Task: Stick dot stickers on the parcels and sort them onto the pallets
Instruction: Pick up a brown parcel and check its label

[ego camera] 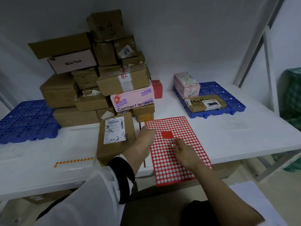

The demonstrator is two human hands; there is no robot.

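Note:
A red dot sticker sheet [179,160] lies on the white table's front edge. Most of its dots are gone, and a small solid red block [167,134] of them remains near the top. My left hand [144,136] holds the sheet's upper left edge with curled fingers. My right hand [183,152] lies on the sheet, thumb and fingertips pinching at a dot by the block's lower right corner. Just left of my left hand lies a brown parcel [114,137], its label marked "2-3". The left blue pallet [24,121] is bare. The right blue pallet [231,101] carries a pink box [185,85] and a "Hello" box [205,103].
A tall pile of brown and pink parcels [101,82] fills the table's middle back against the wall. A strip of orange dots [73,161] lies at the front left. A metal frame post [268,70] and a green wrapped bundle [291,98] stand at the right.

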